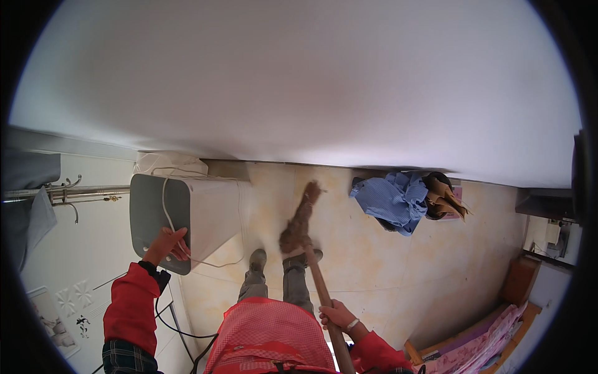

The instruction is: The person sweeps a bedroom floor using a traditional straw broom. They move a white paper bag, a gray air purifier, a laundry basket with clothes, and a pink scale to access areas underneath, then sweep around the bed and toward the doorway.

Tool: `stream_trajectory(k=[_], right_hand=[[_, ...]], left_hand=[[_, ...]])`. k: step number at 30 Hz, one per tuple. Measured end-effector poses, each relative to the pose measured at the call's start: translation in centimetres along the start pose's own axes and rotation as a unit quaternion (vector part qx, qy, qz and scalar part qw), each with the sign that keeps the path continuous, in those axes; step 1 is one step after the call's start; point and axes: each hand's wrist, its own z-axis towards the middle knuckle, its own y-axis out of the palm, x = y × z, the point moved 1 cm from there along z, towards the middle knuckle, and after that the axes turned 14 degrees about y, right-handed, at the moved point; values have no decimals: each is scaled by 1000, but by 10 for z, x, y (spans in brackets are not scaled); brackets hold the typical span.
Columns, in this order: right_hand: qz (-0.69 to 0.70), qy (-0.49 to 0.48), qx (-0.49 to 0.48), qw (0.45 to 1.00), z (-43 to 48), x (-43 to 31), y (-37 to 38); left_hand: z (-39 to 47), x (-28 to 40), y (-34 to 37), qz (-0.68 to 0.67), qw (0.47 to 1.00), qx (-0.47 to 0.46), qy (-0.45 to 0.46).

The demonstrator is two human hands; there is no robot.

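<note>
My left hand (pixel 169 244) pinches a thin white power cord (pixel 166 205) over the grey top of a tall white appliance, possibly a washing machine (pixel 161 219). The cord loops over the top and hangs down the near side to the floor. My right hand (pixel 337 316) is closed around the wooden handle of a mop (pixel 319 280). The mop's brown, shaggy head (pixel 301 222) lies on the tiled floor just beyond my feet, blurred at its lower part.
A pale wall (pixel 308 84) runs along the far side. Blue striped cloth (pixel 392 198) and brown paper or cardboard (pixel 444 198) stand against it at right. A wooden-framed bed or bench with pink fabric (pixel 486 341) is lower right. A metal coat rack (pixel 70 191) stands left.
</note>
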Motion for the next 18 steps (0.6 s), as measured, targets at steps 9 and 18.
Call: stream_trajectory(k=[9, 18], right_hand=[[-17, 6, -157, 987, 134, -124, 30], [273, 26, -133, 952, 55, 33, -64]], left_hand=[[1, -7, 9, 38, 995, 95, -7], [1, -21, 12, -5, 988, 155, -3]])
